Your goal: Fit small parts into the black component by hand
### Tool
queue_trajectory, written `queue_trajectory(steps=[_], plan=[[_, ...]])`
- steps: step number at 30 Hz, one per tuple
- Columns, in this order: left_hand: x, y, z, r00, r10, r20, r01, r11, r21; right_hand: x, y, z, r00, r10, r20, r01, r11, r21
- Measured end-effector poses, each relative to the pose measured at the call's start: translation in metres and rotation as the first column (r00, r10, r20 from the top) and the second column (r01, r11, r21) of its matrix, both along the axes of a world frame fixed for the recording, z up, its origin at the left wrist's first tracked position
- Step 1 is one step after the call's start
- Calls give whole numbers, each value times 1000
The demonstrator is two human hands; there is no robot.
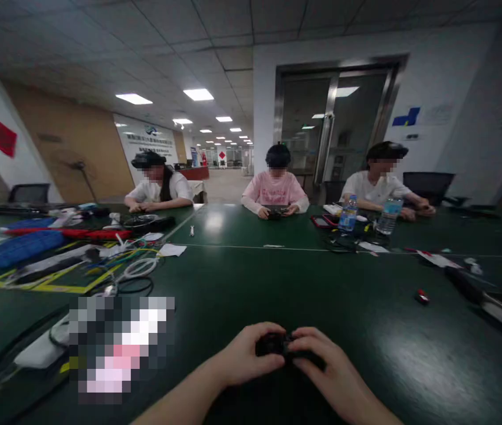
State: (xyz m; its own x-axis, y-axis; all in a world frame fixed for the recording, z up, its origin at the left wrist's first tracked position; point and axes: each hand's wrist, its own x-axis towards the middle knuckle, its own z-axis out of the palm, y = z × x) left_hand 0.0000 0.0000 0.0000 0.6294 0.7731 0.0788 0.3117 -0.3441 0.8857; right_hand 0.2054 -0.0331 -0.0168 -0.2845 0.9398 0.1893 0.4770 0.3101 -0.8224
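Note:
Close to the table's near edge, a small black object [270,345] is held between my two hands; its kind cannot be made out. My left hand [251,355] curves around its left side, thumb below and fingers above. On the other side my right hand [321,357] pinches its right end with the fingertips. Dark green table top [242,283] lies under both hands. Part of the object is hidden behind my fingers.
Left lie a power strip [40,348], coiled cables [140,268] and a blue tray [18,249]. A small red-and-black item [421,296] is at right. Water bottles [390,215] stand farther back. Three people [275,189] sit across the table.

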Motion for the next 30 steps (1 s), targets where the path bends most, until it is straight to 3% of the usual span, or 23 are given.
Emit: queue_trajectory(steps=[6,14,20,30], plan=[[-5,4,-6,997,7,78,-9,999,35,-1,-1,7,1000,2,-9,-2,1000,18],[-6,9,-13,971,-93,218,67,990,124,-5,1,5,999,-33,-16,33,999,21],[-7,9,-13,975,-71,210,51,993,102,-5,1,0,997,-76,-30,75,997,-29],[-7,8,-13,993,14,118,-19,999,47,-5,2,3,997,-52,-48,53,999,9]])
